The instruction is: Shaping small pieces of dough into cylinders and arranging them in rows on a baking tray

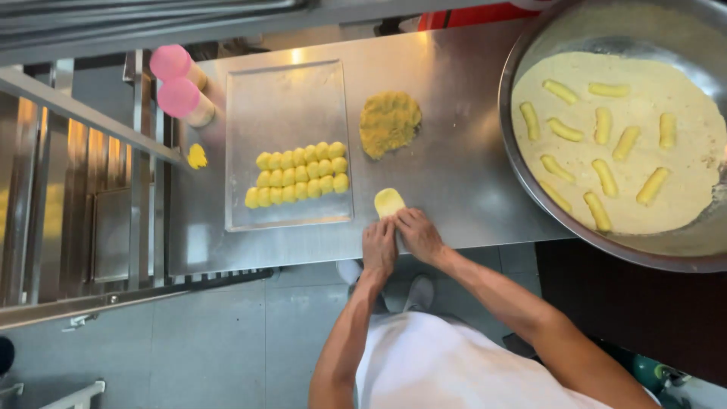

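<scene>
Both hands, left hand (379, 248) and right hand (419, 235), press fingertips on a flat yellow dough piece (389, 201) at lower centre of the steel tabletop (454, 167), neither grip clenched. Left of it, tray (288, 98) with dough balls (299, 174); crumb pile (389, 121) above; large bowl (530, 45) at right.

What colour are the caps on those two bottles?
Pink, on both bottles, seen in the head view.
</scene>
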